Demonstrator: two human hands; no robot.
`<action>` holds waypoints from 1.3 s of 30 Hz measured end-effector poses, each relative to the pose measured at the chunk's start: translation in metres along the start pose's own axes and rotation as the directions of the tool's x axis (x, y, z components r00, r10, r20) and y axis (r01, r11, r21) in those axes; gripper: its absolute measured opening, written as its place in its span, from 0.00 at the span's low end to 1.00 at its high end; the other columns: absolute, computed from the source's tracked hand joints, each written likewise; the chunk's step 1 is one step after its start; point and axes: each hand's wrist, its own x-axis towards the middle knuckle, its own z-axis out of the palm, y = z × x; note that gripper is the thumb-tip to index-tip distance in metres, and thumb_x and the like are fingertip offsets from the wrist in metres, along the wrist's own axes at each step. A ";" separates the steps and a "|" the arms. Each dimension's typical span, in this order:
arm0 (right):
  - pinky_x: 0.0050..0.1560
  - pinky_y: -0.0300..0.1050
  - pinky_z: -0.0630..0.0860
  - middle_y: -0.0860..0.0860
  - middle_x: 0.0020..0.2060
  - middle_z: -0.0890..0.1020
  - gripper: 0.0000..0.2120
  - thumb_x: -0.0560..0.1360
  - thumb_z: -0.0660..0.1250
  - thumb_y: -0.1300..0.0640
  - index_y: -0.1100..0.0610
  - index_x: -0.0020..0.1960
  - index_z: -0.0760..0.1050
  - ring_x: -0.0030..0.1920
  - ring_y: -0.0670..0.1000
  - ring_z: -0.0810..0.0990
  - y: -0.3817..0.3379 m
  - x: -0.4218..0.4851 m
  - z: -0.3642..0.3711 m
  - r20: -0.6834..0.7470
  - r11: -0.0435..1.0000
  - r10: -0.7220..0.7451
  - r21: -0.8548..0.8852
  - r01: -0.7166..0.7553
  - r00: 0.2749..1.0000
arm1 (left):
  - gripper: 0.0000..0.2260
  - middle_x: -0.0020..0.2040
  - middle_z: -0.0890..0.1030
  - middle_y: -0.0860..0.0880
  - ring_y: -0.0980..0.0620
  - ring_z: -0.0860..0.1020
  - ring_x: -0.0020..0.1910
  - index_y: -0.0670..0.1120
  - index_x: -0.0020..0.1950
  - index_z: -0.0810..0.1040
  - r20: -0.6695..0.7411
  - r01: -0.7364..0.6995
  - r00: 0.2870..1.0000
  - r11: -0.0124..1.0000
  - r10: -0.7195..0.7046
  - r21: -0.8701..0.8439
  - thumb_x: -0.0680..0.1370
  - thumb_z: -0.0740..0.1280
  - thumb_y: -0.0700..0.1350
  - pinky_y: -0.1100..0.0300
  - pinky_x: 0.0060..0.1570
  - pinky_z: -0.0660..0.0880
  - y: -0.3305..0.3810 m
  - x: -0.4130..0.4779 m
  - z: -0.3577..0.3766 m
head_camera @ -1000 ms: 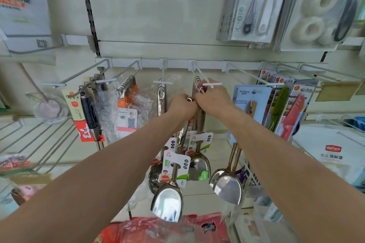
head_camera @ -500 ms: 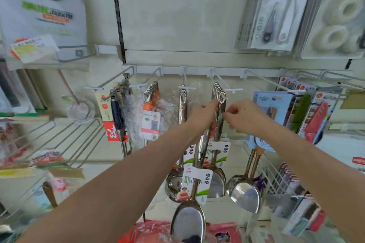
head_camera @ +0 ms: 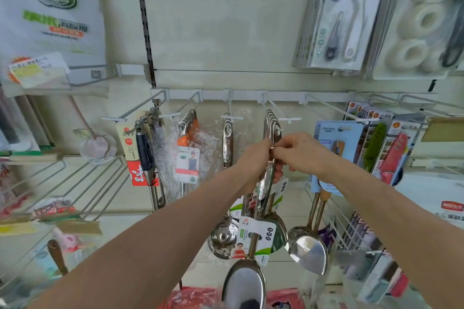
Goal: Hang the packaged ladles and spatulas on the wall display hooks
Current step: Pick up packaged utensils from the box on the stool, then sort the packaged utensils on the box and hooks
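The right hand [head_camera: 300, 154] has closed in on the left hand [head_camera: 252, 159] — the two now touch at the top of the spatula [head_camera: 244, 286]. Its long axis hangs near vertical: handle end up, just below the wall hook [head_camera: 288, 119], polished steel blade down and toward the camera. Left fingers curl round the handle; right thumb and forefinger pinch its top end. A white-and-green label card [head_camera: 256, 238] wraps the neck. Beneath lies a red plastic bag [head_camera: 190, 296] — contents illegible.
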 end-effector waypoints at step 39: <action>0.40 0.44 0.72 0.51 0.36 0.81 0.08 0.74 0.63 0.58 0.49 0.47 0.79 0.38 0.50 0.76 0.008 0.017 -0.020 -0.182 0.971 -0.198 -0.173 0.166 0.963 | 0.18 0.26 0.67 0.48 0.47 0.67 0.28 0.46 0.29 0.65 -0.080 -0.161 0.922 0.563 0.378 0.811 0.78 0.62 0.46 0.59 0.29 0.61 0.012 0.008 0.014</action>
